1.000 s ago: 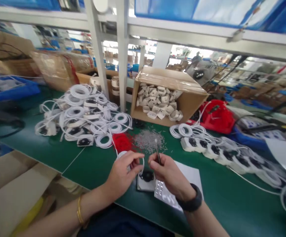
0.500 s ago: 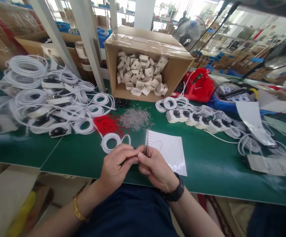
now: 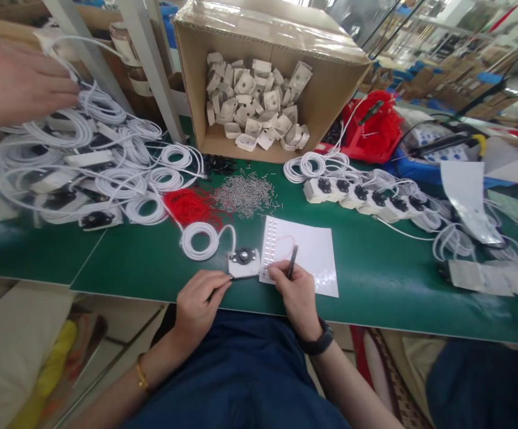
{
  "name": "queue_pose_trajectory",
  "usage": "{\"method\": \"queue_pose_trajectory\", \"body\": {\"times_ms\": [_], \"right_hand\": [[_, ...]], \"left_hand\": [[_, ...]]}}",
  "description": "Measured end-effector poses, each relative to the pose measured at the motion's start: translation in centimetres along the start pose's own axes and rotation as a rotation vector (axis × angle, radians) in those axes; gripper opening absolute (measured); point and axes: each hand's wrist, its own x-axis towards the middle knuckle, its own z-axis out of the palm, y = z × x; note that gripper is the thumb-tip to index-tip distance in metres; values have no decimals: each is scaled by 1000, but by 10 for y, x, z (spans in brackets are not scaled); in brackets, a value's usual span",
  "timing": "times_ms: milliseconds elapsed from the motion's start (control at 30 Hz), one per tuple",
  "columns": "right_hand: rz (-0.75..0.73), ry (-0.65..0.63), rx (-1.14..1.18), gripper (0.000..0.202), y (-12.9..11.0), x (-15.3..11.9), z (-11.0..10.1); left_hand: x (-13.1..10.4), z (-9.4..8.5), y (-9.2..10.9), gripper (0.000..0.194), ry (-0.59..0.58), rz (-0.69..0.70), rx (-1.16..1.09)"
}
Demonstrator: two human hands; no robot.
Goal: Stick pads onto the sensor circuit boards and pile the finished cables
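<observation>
My left hand [image 3: 200, 301] is closed in a pinch at the near left corner of a white housing with a black top [image 3: 244, 262]. A tiny dark thing shows at its fingertips, too small to name. A white cable runs from the housing to a coil [image 3: 199, 241]. My right hand [image 3: 297, 295] grips a slim dark pen-like tool [image 3: 292, 262], which points up. Its thumb and forefinger touch the lower left of a white sheet [image 3: 316, 256], by a column of small shiny pieces [image 3: 268, 244]. A thin red strand [image 3: 289, 238] lies on the sheet.
Behind are a red strand heap [image 3: 189, 205], a screw-like metal pile [image 3: 246, 193] and a carton [image 3: 267, 47] of white housings. Coiled cables [image 3: 120, 179] lie left, under another person's hand [image 3: 21, 83]. Right stand housings in a row [image 3: 359, 196] and a red bin [image 3: 375, 128].
My hands have parted: the right moved right onto the sheet, the left stays near the housing, which is now uncovered. Another person's hand has come in at upper left. The view has tilted down.
</observation>
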Motion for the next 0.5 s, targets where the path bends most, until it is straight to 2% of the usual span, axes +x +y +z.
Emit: {"method": "queue_pose_trajectory", "body": {"times_ms": [67,233,400,500], "right_hand": [[-33,5,-29,20,-1,-4,5],[-190,-83,-168,16,-13,-9,11],[-299,-60,-359,11,-9,-8,15],[-443,-95,-592,11,-12,-5,11]], "left_hand": [[0,5,0,7,-18,6,5],[3,7,-2,6,-30,35,7],[8,4,-4,8,-83,59,30],[10,7,-15,17,-104,66,27]]}}
